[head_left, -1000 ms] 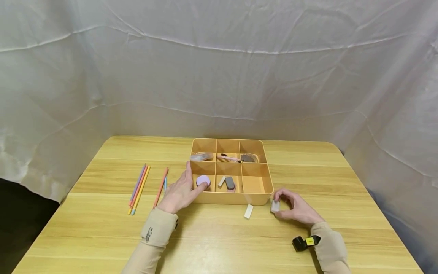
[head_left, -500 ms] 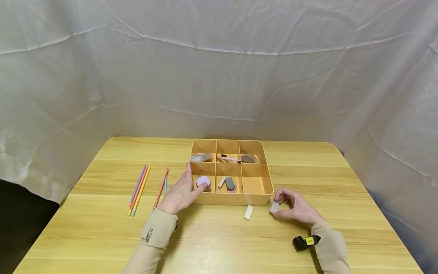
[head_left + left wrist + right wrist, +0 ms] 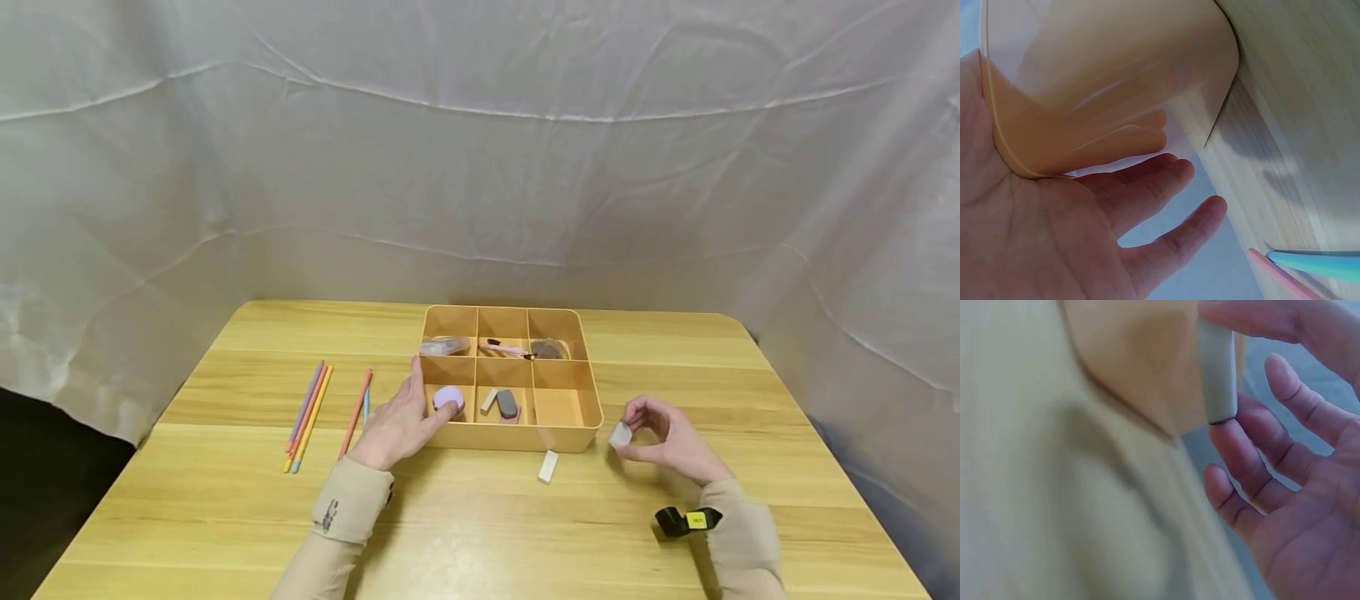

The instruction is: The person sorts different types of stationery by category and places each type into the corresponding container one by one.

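Observation:
My right hand (image 3: pixel 671 442) pinches a small white eraser (image 3: pixel 620 435) between thumb and fingertips, just right of the organizer's front corner. Up close in the right wrist view, the eraser (image 3: pixel 1217 372) stands on end with a dark lower edge. A tan six-compartment organizer (image 3: pixel 495 437) sits in front of me. My left hand (image 3: pixel 393 425) rests on its front left corner, thumb over the rim by a round lilac item (image 3: pixel 448 399). In the left wrist view the fingers (image 3: pixel 1172 247) extend loosely along the outer wall. Another white eraser (image 3: pixel 548 467) lies before the organizer.
A dark grey eraser (image 3: pixel 507 404) and a small pale block (image 3: pixel 489 401) share the front middle compartment. The back row holds a clear packet (image 3: pixel 444 346), a pink item (image 3: pixel 504 348) and a dark round item (image 3: pixel 547 349). Several colored pencils (image 3: pixel 309 417) lie at left.
My right hand has lifted slightly and moved right, away from the organizer, with the white eraser turned in its pinch. My left hand stays at the organizer's corner.

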A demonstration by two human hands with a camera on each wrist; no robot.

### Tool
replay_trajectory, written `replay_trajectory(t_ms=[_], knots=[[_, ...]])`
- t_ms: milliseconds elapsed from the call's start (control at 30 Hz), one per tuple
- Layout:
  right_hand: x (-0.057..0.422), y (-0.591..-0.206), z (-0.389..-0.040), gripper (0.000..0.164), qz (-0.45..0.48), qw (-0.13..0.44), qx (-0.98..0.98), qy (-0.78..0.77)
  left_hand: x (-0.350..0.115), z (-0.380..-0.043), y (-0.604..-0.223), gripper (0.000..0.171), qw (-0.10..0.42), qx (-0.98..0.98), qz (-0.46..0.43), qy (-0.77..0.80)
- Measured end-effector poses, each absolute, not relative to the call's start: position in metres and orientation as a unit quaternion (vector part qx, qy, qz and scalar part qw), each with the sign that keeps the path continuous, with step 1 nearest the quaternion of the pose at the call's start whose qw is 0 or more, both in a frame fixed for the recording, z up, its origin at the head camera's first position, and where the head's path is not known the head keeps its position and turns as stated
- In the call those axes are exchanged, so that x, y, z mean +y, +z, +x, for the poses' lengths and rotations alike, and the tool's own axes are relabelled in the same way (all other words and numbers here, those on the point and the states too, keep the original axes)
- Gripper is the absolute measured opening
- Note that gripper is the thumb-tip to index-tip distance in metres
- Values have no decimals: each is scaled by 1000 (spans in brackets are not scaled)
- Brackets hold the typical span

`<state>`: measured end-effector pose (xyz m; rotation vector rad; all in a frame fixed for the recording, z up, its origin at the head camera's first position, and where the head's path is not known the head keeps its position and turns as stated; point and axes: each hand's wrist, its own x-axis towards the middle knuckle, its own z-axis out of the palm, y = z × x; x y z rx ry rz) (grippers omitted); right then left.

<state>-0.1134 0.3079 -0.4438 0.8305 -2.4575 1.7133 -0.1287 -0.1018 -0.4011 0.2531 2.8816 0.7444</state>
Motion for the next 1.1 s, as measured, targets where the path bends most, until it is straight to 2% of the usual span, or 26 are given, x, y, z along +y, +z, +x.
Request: replay_trajectory(t_ms=[367, 667, 833, 1100], knots=[[294, -403, -118, 42, 286, 69, -789, 539, -101, -128, -402, 101, 73, 963, 84, 246], [250, -376, -124, 44, 324, 116, -806, 481, -101, -129, -402, 101, 69, 963, 87, 246], [220, -371, -125, 40, 308, 147, -847, 408, -101, -129, -401, 101, 71, 963, 86, 246], [177, -372, -128, 38, 305, 101, -868, 378, -101, -129, -402, 101, 71, 963, 84, 247]])
